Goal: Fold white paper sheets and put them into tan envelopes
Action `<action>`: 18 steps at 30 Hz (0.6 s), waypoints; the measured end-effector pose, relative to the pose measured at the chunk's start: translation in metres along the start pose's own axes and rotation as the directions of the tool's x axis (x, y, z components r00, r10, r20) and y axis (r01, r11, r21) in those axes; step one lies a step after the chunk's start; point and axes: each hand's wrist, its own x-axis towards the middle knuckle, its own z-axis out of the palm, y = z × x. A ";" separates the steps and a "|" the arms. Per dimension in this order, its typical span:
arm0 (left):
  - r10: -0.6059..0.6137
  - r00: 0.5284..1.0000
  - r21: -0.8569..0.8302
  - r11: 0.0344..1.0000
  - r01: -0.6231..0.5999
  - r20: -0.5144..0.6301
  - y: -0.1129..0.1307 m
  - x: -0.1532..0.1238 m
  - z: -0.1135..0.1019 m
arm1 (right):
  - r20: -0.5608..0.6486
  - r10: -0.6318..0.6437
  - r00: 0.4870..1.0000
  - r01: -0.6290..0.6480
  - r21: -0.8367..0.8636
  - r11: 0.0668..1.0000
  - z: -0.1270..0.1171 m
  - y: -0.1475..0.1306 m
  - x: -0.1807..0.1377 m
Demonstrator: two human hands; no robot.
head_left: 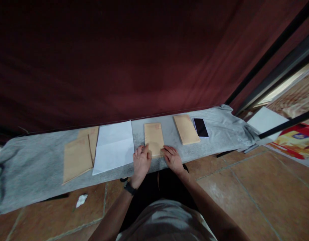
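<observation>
Nearest the camera, a pale, patterned shirt (167,217) fills the bottom of the view, with a person's bare forearms reaching forward on either side of it. Beyond it, a brown envelope (154,135) lies flat on a narrow bench draped in grey cloth (219,140). The left hand (141,160), with a dark watch (130,188) on its wrist, touches the envelope's near left corner; the right hand (173,159) touches its near right corner. Each grip is narrow, fingers bent, but I cannot tell whether either pinches the edge or only presses on it. Left of the envelope is a white sheet (114,147), and farther left, two overlapping brown packets (78,159). Right of the envelope sits a thicker brown bundle (186,130), then a dark-screened phone (201,128). Behind the envelope hangs a deep red curtain (144,67).
</observation>
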 end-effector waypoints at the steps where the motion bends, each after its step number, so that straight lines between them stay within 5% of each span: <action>1: 0.085 0.996 0.006 0.996 -0.085 -0.020 0.002 0.008 0.003 | -0.008 -0.011 1.000 0.011 -0.017 1.000 0.001 0.000 0.000; 5: 0.352 0.934 0.015 0.935 -0.354 0.067 0.004 0.062 0.023 | -0.026 -0.056 0.998 0.054 -0.060 0.997 0.001 0.000 0.001; 11: 0.405 0.885 0.069 0.900 -0.430 0.228 0.001 0.144 0.056 | -0.058 -0.068 0.996 0.064 -0.074 0.995 0.002 -0.001 0.003; 18: 0.477 0.841 0.061 0.860 -0.506 0.254 -0.011 0.160 0.076 | -0.034 -0.055 0.998 0.052 -0.098 0.994 0.003 -0.002 0.004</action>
